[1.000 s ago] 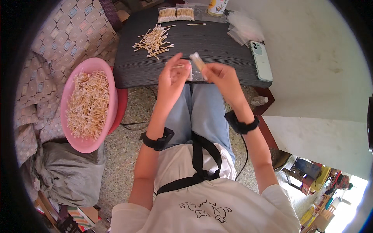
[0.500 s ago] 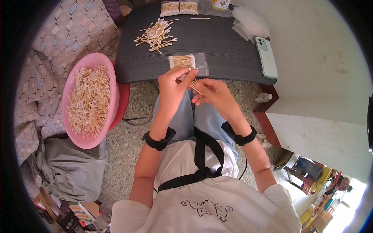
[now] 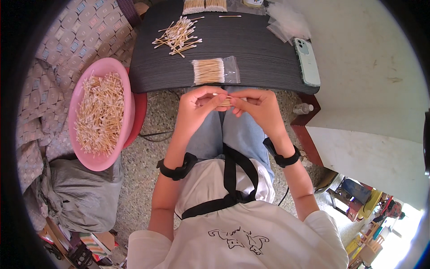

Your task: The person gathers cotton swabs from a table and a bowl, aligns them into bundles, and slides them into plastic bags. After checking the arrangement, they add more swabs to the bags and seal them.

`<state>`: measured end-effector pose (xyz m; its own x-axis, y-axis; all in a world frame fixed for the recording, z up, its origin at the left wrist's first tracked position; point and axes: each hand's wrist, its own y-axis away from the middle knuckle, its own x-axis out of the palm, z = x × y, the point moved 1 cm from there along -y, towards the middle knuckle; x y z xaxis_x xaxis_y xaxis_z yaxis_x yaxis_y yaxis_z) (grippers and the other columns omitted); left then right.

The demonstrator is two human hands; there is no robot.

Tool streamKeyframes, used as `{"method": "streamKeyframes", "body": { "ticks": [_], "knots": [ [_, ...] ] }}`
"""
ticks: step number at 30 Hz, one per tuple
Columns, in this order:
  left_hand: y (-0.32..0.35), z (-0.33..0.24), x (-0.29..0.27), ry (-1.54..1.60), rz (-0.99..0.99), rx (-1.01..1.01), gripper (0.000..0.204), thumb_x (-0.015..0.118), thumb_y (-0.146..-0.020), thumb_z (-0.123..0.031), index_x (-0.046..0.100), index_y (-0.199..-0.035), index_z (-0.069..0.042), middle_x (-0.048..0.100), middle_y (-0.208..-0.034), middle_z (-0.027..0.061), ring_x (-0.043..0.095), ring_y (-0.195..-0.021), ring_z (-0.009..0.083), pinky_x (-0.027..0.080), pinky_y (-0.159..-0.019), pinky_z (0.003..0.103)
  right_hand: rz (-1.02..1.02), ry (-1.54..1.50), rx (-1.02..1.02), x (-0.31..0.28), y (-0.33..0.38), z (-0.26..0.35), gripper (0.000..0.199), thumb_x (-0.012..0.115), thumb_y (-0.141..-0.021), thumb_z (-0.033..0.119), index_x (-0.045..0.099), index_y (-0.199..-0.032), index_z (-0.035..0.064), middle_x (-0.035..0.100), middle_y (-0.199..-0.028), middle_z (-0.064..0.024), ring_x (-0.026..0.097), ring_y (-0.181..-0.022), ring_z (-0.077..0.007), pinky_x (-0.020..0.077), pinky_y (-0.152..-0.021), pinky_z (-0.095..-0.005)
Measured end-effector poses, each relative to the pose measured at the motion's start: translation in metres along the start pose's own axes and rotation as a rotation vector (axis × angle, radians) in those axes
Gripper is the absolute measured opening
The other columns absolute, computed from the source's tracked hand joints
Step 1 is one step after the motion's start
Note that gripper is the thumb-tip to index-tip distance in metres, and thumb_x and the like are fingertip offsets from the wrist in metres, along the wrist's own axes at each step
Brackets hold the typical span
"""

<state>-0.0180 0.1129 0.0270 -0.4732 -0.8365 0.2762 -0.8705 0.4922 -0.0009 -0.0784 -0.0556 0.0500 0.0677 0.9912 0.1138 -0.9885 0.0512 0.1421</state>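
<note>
Between my two hands a small bundle of cotton swabs (image 3: 226, 102) lies crosswise, just off the table's near edge. My left hand (image 3: 197, 104) pinches its left end with thumb and fingers; my right hand (image 3: 256, 107) grips the right end the same way. The fingers hide part of the bundle. Right beyond my hands, a clear zip bag (image 3: 231, 69) lies on the table, with a neat row of cotton swabs (image 3: 208, 71) at its left part. Farther off to the left is a loose pile of cotton swabs (image 3: 178, 36).
A pink basin (image 3: 130, 101) full of cotton swabs stands left of the dark table (image 3: 260, 49). Packed swabs (image 3: 205, 5) and a single swab (image 3: 230, 16) lie at the back. Clear bags (image 3: 289, 22) and a phone (image 3: 307, 62) are on the right, a bottle (image 3: 303, 108) below.
My hands have drawn slightly back from the bagged swabs, uncovering them. The bundle has turned from slanted to nearly level, and my right hand has come up beside the left.
</note>
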Motion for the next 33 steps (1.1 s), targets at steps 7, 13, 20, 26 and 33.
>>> {"method": "streamKeyframes", "body": {
  "ticks": [7,13,20,26,33],
  "knots": [
    [0.01,0.001,-0.001,0.032,0.081,-0.047,0.019,0.062,-0.089,-0.004,0.064,-0.103,0.008,0.068,-0.094,0.016,0.068,-0.086,0.0213,0.057,-0.079,0.03,-0.038,0.004,0.029,0.0,0.005,-0.001,0.016,0.066,-0.084,0.002,0.066,-0.096,-0.0075,0.069,-0.081,-0.0112,0.065,-0.071,-0.0109,0.0529,-0.064,-0.021],
    [0.011,0.0,-0.001,0.052,0.085,-0.063,0.02,0.063,-0.088,-0.003,0.064,-0.104,0.007,0.068,-0.094,0.016,0.068,-0.088,0.0215,0.055,-0.081,0.03,-0.046,0.045,-0.044,0.001,0.006,0.0,0.017,0.066,-0.084,0.002,0.065,-0.097,-0.0081,0.069,-0.082,-0.011,0.065,-0.071,-0.0103,0.0523,-0.064,-0.0203],
    [0.014,0.001,0.0,0.074,0.03,-0.089,0.021,0.065,-0.086,-0.005,0.065,-0.103,0.007,0.068,-0.095,0.0169,0.068,-0.087,0.0208,0.055,-0.081,0.03,-0.023,-0.033,-0.021,-0.004,0.008,-0.002,0.018,0.065,-0.086,0.002,0.064,-0.101,-0.0074,0.069,-0.086,-0.0119,0.065,-0.074,-0.0117,0.0535,-0.068,-0.022],
    [0.014,0.001,-0.004,0.071,0.036,-0.132,0.022,0.066,-0.085,-0.005,0.065,-0.103,0.007,0.068,-0.095,0.0167,0.068,-0.086,0.0212,0.055,-0.081,0.03,-0.006,-0.076,0.035,-0.006,0.008,0.0,0.02,0.064,-0.086,0.003,0.064,-0.104,-0.0067,0.068,-0.091,-0.0139,0.067,-0.079,-0.0168,0.0544,-0.073,-0.0259],
    [0.016,-0.006,0.001,0.076,0.036,-0.095,0.021,0.065,-0.086,-0.004,0.065,-0.103,0.008,0.068,-0.099,0.0174,0.068,-0.088,0.0209,0.055,-0.081,0.029,0.037,-0.1,-0.005,-0.011,0.008,-0.003,0.02,0.064,-0.087,0.005,0.065,-0.102,-0.0075,0.068,-0.091,-0.0146,0.068,-0.083,-0.0183,0.0553,-0.074,-0.0259]
  ]
}}
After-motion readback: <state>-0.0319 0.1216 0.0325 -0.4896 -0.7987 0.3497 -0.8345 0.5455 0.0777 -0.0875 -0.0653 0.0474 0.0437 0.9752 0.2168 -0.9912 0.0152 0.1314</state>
